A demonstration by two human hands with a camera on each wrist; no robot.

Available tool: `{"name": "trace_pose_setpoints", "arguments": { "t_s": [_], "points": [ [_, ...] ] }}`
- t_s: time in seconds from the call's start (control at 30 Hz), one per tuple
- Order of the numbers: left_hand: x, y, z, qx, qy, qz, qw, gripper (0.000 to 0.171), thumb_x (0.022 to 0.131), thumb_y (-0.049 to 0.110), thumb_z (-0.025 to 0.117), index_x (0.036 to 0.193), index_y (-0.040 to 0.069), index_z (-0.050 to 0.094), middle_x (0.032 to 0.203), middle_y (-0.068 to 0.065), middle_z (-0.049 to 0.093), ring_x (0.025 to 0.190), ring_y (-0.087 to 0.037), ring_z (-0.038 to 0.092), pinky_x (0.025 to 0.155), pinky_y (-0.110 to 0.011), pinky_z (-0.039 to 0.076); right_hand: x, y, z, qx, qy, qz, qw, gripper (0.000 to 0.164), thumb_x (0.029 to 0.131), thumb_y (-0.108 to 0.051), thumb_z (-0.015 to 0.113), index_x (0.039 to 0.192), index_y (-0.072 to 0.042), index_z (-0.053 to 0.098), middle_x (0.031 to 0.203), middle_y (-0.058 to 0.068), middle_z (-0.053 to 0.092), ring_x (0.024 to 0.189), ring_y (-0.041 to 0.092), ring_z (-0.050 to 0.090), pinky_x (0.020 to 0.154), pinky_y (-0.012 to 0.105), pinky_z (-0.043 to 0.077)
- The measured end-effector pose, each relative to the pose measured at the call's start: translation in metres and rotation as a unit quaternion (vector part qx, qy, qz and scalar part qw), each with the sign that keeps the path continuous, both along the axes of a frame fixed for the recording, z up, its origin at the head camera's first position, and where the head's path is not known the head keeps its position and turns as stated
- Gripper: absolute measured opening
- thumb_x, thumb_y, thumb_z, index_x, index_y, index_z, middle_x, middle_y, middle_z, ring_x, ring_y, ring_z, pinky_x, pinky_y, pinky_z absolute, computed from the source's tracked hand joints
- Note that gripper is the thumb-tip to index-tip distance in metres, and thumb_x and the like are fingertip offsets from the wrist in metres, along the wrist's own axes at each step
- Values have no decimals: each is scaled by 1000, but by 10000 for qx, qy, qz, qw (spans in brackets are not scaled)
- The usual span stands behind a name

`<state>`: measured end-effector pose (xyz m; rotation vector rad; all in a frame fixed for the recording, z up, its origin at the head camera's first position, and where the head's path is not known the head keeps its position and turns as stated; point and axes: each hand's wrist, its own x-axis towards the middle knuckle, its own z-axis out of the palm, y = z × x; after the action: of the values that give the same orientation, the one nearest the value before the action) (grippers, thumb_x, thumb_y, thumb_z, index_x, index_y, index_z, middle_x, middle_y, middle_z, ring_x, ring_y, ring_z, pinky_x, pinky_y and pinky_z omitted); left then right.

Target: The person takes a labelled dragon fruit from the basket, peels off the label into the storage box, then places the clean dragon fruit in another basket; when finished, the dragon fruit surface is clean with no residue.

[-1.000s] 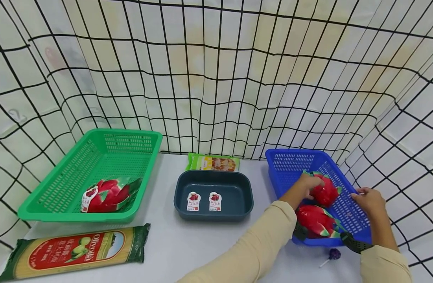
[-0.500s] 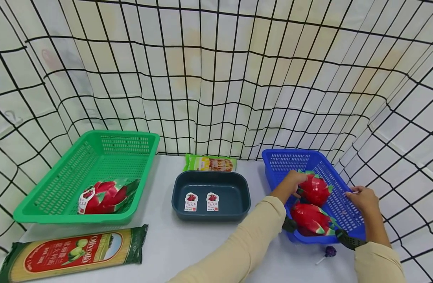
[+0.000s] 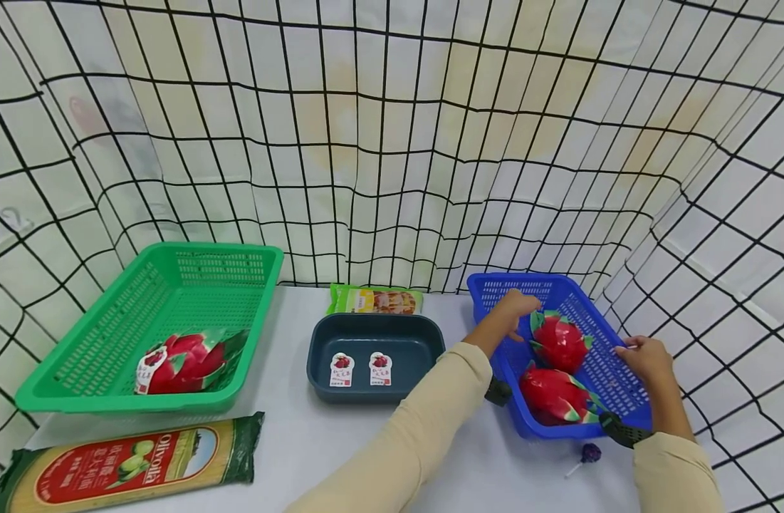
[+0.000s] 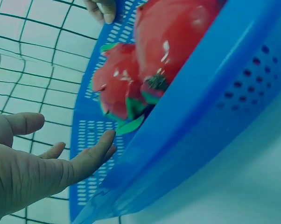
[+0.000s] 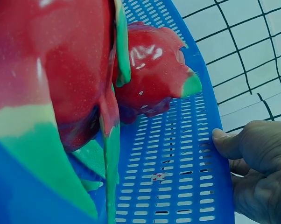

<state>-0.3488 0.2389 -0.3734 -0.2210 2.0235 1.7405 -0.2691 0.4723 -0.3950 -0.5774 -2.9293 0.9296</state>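
Two red dragon fruits with green tips lie side by side in a blue basket [image 3: 523, 425] at the right of the table. My left hand [image 3: 518, 311] hovers over the basket's left side, fingers spread and holding nothing. In the left wrist view its fingertips [image 4: 107, 136] come close to the leaf tips of the rear dragon fruit [image 3: 561, 342]. The front dragon fruit [image 3: 554, 396] sits nearer to me. With thumb inside and fingers outside, my right hand [image 5: 262, 163] pinches the basket's right rim.
At the left stands a green basket [image 3: 129, 405] with a packaged dragon fruit [image 3: 189, 362], behind a spaghetti pack [image 3: 135, 459]. A dark tray [image 3: 375, 394] with two stickers is central, a green food packet [image 3: 375, 300] behind it. A lollipop [image 3: 590, 453] lies before the blue basket.
My left hand has let go of the rear dragon fruit and drawn back to the left, its fingers opening. The right hand keeps its hold on the rim. The head view has shifted slightly.
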Motion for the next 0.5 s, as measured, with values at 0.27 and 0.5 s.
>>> {"name": "trace_pose_setpoints", "arguments": {
  "t_s": [0.27, 0.5],
  "points": [
    [10, -38, 17, 285, 274, -359, 9986, 44, 94, 16, 61, 135, 6, 51, 136, -15, 54, 127, -47, 50, 95, -59, 50, -6, -7, -2, -2, -54, 33, 10000, 45, 98, -20, 52, 124, 16, 47, 116, 40, 54, 90, 45, 59, 83, 57, 49],
    [21, -66, 27, -201, 682, -1234, 9898, 33, 97, 21, 60, 126, 7, 55, 123, -17, 61, 119, -42, 58, 96, -55, 50, -8, -10, -5, 83, 1, -5, 10000, 44, 98, -17, 52, 124, 17, 47, 117, 40, 54, 98, 50, 56, 90, 63, 44]
  ]
}}
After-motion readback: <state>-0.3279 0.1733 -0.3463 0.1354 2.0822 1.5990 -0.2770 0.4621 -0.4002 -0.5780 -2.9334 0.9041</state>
